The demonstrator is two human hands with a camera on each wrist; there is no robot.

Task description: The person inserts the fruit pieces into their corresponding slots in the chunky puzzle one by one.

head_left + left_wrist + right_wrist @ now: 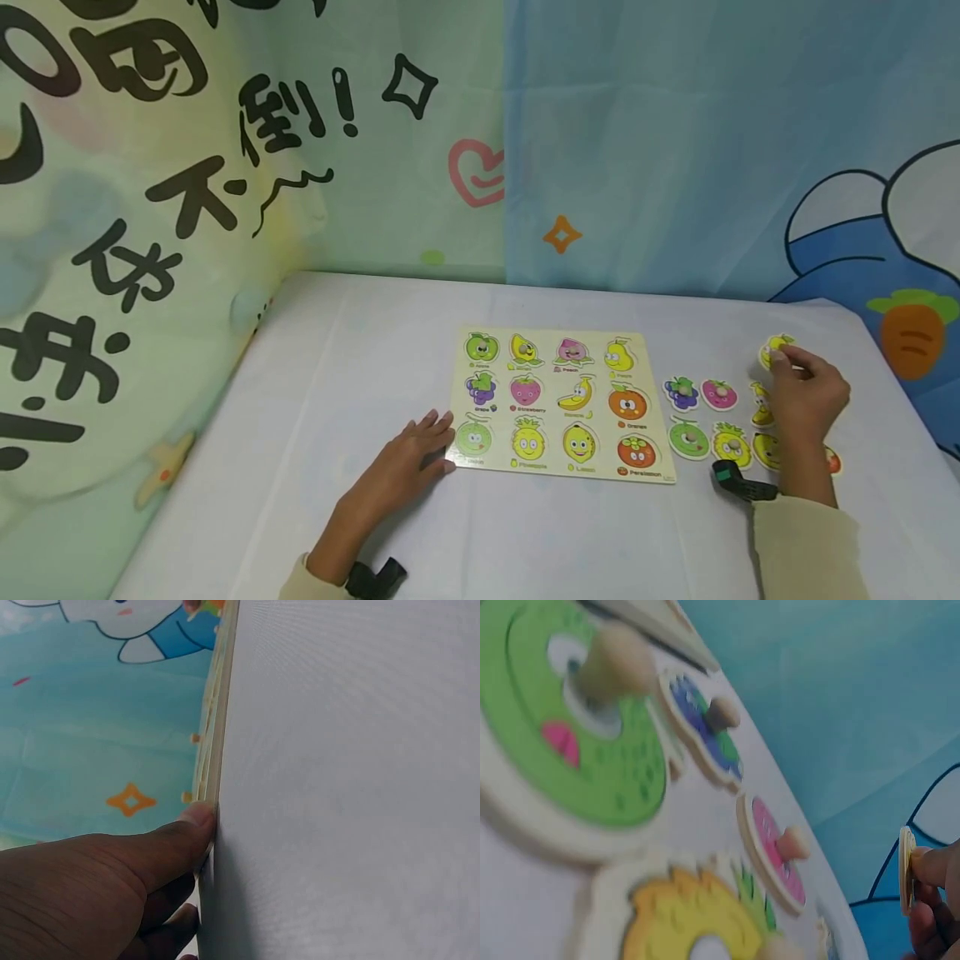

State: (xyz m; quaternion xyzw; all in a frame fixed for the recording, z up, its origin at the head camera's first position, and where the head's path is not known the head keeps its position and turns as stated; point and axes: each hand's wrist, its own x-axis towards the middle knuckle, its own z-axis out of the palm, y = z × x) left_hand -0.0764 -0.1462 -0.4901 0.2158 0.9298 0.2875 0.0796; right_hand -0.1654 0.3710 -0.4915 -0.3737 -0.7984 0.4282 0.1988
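A puzzle board (555, 404) printed with rows of smiling fruits lies flat on the white table. At its lower-left edge rests my left hand (408, 458), fingers extended; in the left wrist view the thumb (196, 816) touches the board's edge. My right hand (812, 396) pinches a yellow fruit puzzle piece (768, 352) above the table, right of the board. Edge-on in the right wrist view, that fruit piece (906, 866) sits between thumb and fingers; which fruit it is I cannot tell.
Loose knobbed pieces lie right of the board: grapes (682, 393), strawberry (719, 395), green melon (688, 439), pineapple (732, 445), banana (761, 407) and lemon (766, 450). The right forearm partly covers an orange-red piece (832, 461). Printed cloth (660, 150) hangs behind the table.
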